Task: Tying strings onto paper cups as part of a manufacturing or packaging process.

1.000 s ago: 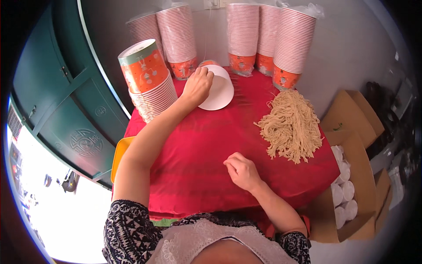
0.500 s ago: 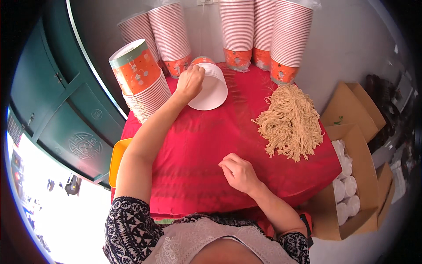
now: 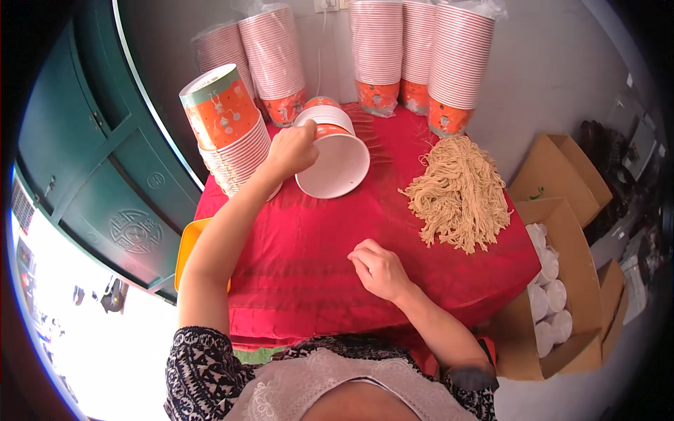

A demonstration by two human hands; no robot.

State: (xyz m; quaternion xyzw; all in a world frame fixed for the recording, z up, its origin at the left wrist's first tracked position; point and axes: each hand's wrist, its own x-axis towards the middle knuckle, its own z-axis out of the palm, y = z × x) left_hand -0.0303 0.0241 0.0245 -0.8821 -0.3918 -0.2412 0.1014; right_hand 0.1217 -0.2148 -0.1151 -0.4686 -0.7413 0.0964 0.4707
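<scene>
With my left hand (image 3: 292, 149) I pinch the rim of a white-lined paper bucket (image 3: 334, 168). Its mouth faces me. This bucket is drawn partly out of a short nested stack of paper buckets (image 3: 324, 116) lying on its side, and a strip of its orange outside shows. My right hand (image 3: 380, 269) rests closed above the front of the red tablecloth (image 3: 302, 259), its fingers curled in. Whatever it holds, if anything, is hidden. To the left of my left hand stands a leaning stack of orange and green buckets (image 3: 223, 116), upside down.
Tall plastic-wrapped bucket stacks (image 3: 460, 63) line the back wall. A heap of beige strings (image 3: 460, 193) lies at the table's right. Beside the table, an open cardboard box (image 3: 579, 281) holds white rolls (image 3: 554, 295). A yellow container (image 3: 188, 245) is at the left edge, near green doors (image 3: 133, 210).
My left hand has moved toward me and slightly left, pulling the front bucket away from the lying stack. My right hand has hardly moved.
</scene>
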